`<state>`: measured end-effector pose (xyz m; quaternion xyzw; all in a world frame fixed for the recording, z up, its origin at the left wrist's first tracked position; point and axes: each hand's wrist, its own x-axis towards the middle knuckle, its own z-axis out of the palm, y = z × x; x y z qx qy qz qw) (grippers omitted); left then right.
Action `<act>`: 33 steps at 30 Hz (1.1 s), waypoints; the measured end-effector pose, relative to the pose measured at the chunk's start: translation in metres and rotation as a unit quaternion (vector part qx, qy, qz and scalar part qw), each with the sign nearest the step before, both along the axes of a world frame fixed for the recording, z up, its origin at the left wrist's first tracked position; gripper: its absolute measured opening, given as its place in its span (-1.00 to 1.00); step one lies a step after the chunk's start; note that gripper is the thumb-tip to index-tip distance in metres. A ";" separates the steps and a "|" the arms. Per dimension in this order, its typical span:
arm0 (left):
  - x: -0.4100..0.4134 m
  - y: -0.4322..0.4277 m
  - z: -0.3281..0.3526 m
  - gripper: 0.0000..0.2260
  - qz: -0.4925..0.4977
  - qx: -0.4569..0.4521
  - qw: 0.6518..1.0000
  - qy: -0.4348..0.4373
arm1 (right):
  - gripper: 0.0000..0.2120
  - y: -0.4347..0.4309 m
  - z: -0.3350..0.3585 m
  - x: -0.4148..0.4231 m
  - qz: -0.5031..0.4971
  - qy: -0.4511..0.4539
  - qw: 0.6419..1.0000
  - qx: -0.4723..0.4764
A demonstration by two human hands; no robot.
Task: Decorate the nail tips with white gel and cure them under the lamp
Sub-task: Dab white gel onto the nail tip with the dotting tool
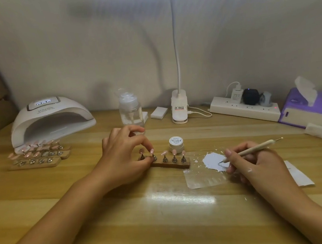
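A small wooden strip (177, 164) in the middle of the table carries several pink nail tips (174, 151) on metal stands. My left hand (124, 155) pinches the second stand from the left between thumb and forefinger. My right hand (256, 161) grips a cream-coloured thin brush (251, 149), with its tip in a patch of white gel (214, 159) spread on a clear sheet (203, 178). A white gel jar (176, 143) with its lid on stands just behind the strip. The white curing lamp (49, 118) sits at the far left.
More strips of nail tips (39, 153) lie in front of the lamp's opening. Along the back stand a clear pump bottle (130, 109), a clip desk light (179, 108), a power strip (245, 108) and a purple tissue box (308, 107). A paper piece (299, 173) lies near my right wrist.
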<state>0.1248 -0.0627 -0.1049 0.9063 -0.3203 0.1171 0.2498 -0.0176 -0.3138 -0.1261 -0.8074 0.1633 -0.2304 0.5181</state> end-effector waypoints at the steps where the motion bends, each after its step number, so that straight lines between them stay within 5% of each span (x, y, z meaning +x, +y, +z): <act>1: 0.000 0.000 -0.001 -0.89 0.001 0.002 1.000 -0.005 | -0.82 0.000 0.000 0.000 0.000 0.003 1.000 -0.005; 12: -0.001 -0.003 -0.004 -0.88 0.012 0.031 0.998 -0.056 | -0.95 -0.001 0.001 -0.001 -0.030 -0.088 0.996 -0.008; 18: -0.002 -0.004 -0.003 -0.90 0.006 0.043 0.997 -0.070 | -0.71 0.000 0.002 -0.005 -0.040 -0.150 0.988 0.019; 25: -0.009 -0.006 0.001 -0.91 -0.022 0.071 0.988 -0.138 | -0.89 0.001 0.007 -0.006 -0.068 -0.212 0.972 0.077; 33: -0.012 -0.006 0.001 -0.89 -0.030 0.070 0.984 -0.162 | -0.66 0.001 0.010 -0.005 -0.113 -0.226 0.957 0.144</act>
